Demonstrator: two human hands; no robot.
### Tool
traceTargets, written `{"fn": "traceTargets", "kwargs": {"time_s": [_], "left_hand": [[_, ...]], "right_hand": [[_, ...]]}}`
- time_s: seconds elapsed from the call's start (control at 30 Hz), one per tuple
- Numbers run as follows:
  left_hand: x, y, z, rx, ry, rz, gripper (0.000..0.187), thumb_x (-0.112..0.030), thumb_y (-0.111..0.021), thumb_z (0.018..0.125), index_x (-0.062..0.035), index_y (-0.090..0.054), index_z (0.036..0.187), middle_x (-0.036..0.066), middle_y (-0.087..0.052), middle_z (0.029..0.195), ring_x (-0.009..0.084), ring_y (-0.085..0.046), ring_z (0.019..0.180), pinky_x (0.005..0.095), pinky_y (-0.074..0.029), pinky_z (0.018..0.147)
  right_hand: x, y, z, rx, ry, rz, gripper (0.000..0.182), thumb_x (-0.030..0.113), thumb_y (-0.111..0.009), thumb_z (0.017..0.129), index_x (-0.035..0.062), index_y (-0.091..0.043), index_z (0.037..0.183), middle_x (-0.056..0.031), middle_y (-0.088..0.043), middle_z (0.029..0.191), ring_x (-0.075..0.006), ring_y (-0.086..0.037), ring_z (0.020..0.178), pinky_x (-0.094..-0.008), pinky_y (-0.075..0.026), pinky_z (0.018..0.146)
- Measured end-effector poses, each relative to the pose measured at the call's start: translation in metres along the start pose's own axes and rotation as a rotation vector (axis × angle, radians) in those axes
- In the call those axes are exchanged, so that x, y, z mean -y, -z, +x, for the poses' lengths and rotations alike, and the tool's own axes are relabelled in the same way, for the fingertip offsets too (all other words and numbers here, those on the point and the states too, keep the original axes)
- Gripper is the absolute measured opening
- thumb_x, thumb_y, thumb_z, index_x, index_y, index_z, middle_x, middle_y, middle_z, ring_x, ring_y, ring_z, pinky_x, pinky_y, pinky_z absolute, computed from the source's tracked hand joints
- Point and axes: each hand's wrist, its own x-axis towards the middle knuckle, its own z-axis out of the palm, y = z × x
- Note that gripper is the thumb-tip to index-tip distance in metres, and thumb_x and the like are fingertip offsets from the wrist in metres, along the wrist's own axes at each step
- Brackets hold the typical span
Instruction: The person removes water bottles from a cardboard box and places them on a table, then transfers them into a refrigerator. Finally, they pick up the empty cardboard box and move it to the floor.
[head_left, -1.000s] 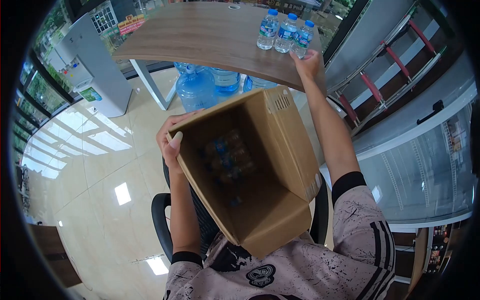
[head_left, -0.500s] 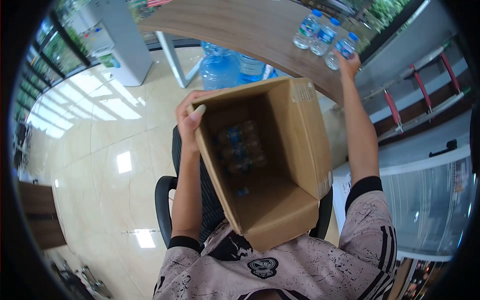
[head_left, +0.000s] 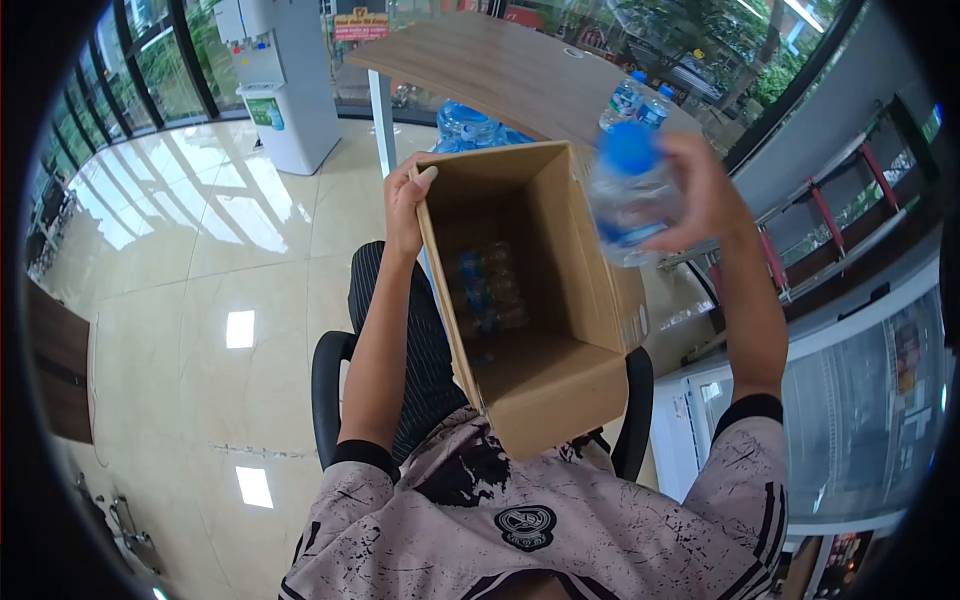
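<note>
An open cardboard box (head_left: 585, 395) rests on the lap, its opening facing up toward the camera. My left hand (head_left: 408, 205) grips the box's upper left rim, thumb over the edge. Inside, several small clear bottles (head_left: 490, 290) with blue labels lie in shadow. My right hand (head_left: 700, 195) is closed around a clear water bottle (head_left: 632, 200) with a blue cap, held in the air by the box's right edge and blurred by motion. Two more such bottles (head_left: 640, 100) stand on the wooden table.
The wooden table (head_left: 480, 75) spans the top, with large water jugs (head_left: 470, 125) beneath it. A water dispenser (head_left: 280, 90) stands at upper left. A red-and-grey ladder (head_left: 825, 215) and a glass-fronted cabinet (head_left: 850, 400) are on the right. Chair armrests (head_left: 328, 400) flank the lap.
My right hand has lifted one bottle off the table and brought it down and left toward the box. The view has shifted; my left hand still holds the rim.
</note>
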Motion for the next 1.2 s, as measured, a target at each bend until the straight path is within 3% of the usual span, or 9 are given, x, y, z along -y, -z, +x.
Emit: {"fn": "traceTargets", "kwargs": {"time_s": [0.07, 0.17, 0.3, 0.6, 0.67, 0.8, 0.87, 0.97, 1.2], "left_hand": [[-0.002, 0.004, -0.001, -0.012, 0.014, -0.039, 0.03, -0.018, -0.046, 0.081, 0.0059, -0.059, 0.094, 0.006, -0.06, 0.083, 0.0098, -0.053, 0.074, 0.0222, -0.042, 0.068], [-0.008, 0.001, 0.003, -0.018, 0.005, 0.005, 0.028, -0.018, -0.046, 0.082, 0.0049, -0.059, 0.092, 0.005, -0.059, 0.081, 0.0088, -0.051, 0.073, 0.0223, -0.04, 0.067], [-0.005, -0.001, 0.007, -0.044, 0.005, -0.008, 0.028, -0.018, -0.045, 0.083, 0.0044, -0.059, 0.091, 0.002, -0.055, 0.075, 0.0082, -0.048, 0.069, 0.0224, -0.038, 0.064], [0.004, -0.012, 0.009, 0.005, -0.017, 0.093, 0.027, -0.019, -0.045, 0.08, 0.0032, -0.058, 0.089, 0.0, -0.05, 0.073, 0.007, -0.042, 0.07, 0.0212, -0.033, 0.064], [0.01, -0.013, 0.012, 0.01, 0.027, 0.085, 0.027, -0.02, -0.045, 0.081, 0.003, -0.058, 0.089, 0.0, -0.05, 0.074, 0.0078, -0.042, 0.071, 0.022, -0.033, 0.065], [0.026, -0.002, 0.015, -0.048, 0.047, 0.152, 0.032, -0.024, -0.044, 0.083, 0.0045, -0.058, 0.09, 0.002, -0.053, 0.077, 0.0106, -0.046, 0.073, 0.0237, -0.036, 0.068], [0.03, -0.003, 0.018, -0.09, 0.113, -0.022, 0.034, -0.025, -0.044, 0.083, 0.0052, -0.058, 0.091, 0.004, -0.055, 0.08, 0.0115, -0.048, 0.076, 0.0237, -0.038, 0.07], [0.03, 0.0, 0.013, -0.081, 0.122, -0.013, 0.036, -0.028, -0.045, 0.083, 0.0051, -0.058, 0.092, 0.005, -0.056, 0.082, 0.0113, -0.049, 0.077, 0.024, -0.038, 0.071], [0.03, -0.009, 0.008, -0.01, 0.051, 0.073, 0.037, -0.029, -0.049, 0.08, 0.0047, -0.058, 0.092, 0.005, -0.056, 0.083, 0.0107, -0.049, 0.078, 0.0228, -0.037, 0.073]], "right_hand": [[0.025, -0.024, 0.037, 0.39, -0.127, -0.06, 0.058, 0.021, -0.081, 0.055, 0.0006, -0.058, 0.104, -0.01, -0.063, 0.094, -0.0199, -0.062, 0.087, -0.0314, -0.048, 0.082], [0.027, -0.062, 0.053, 0.543, -0.089, -0.206, 0.056, 0.019, -0.08, 0.051, -0.0002, -0.058, 0.098, -0.0122, -0.064, 0.083, -0.0253, -0.063, 0.081, -0.0336, -0.049, 0.075], [0.023, -0.087, 0.064, 0.675, -0.197, -0.48, 0.056, 0.022, -0.08, 0.052, -0.002, -0.058, 0.097, -0.0185, -0.064, 0.091, -0.0338, -0.061, 0.088, -0.0396, -0.049, 0.077], [-0.072, -0.143, 0.083, 0.801, -0.285, -0.742, 0.056, 0.026, -0.081, 0.051, 0.0015, -0.062, 0.098, -0.0173, -0.063, 0.092, -0.0327, -0.06, 0.093, -0.0387, -0.046, 0.088], [-0.092, -0.162, 0.093, 1.038, -0.246, -0.841, 0.046, 0.029, -0.079, 0.055, 0.0057, -0.067, 0.093, -0.0165, -0.065, 0.092, -0.0333, -0.061, 0.093, -0.04, -0.047, 0.088], [-0.147, -0.202, 0.073, 1.059, 0.012, -0.949, 0.029, 0.026, -0.069, 0.068, 0.009, -0.069, 0.091, -0.0156, -0.066, 0.093, -0.0322, -0.062, 0.092, -0.041, -0.048, 0.086], [-0.194, -0.23, 0.045, 0.436, -0.287, -0.628, 0.02, 0.019, -0.057, 0.078, 0.0105, -0.07, 0.091, -0.0146, -0.066, 0.094, -0.0303, -0.064, 0.089, -0.0414, -0.051, 0.081], [-0.223, -0.255, 0.017, 0.331, -0.185, -0.67, 0.02, 0.013, -0.052, 0.08, 0.0096, -0.069, 0.089, -0.014, -0.066, 0.091, -0.0301, -0.064, 0.085, -0.0413, -0.052, 0.077], [-0.223, -0.257, 0.009, 0.554, -0.227, -0.719, 0.02, 0.014, -0.05, 0.08, 0.0087, -0.068, 0.089, -0.0132, -0.066, 0.091, -0.0293, -0.064, 0.083, -0.0409, -0.053, 0.074]]}}
